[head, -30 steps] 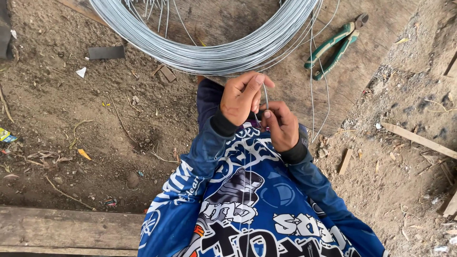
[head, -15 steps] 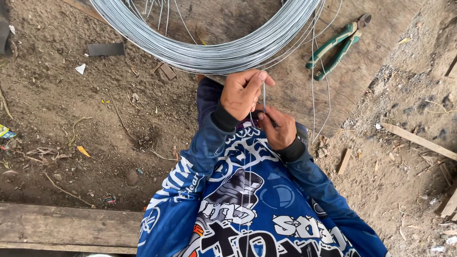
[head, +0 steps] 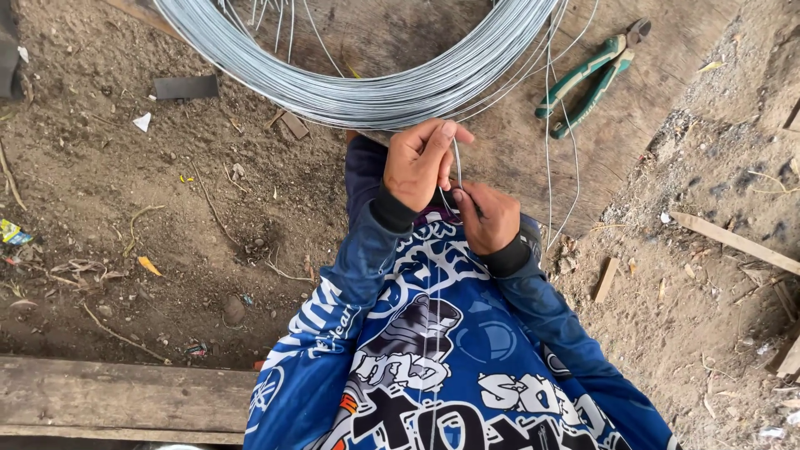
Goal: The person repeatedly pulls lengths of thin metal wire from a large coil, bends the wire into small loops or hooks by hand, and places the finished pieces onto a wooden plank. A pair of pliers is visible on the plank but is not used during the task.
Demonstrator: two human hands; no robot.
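Observation:
A big coil of grey steel wire [head: 358, 83] lies on a wooden board [head: 500, 158] at the top of the head view. My left hand [head: 421, 162] pinches a bent strand of thin wire [head: 457, 158] just below the coil. Close beside it, my right hand [head: 487, 217] grips the same strand lower down, the two hands touching. Long loose strands run down over my blue printed sleeves and shirt.
Green-handled pliers [head: 587, 79] lie on the board to the upper right. Bare dirt with twigs, scraps and a dark flat piece [head: 185, 87] spreads on the left. A wooden plank [head: 117, 400] crosses the lower left; wood offcuts [head: 733, 242] lie right.
My hands have stayed together on the wire, with my right hand shifting slightly lower. The coil and pliers have not moved.

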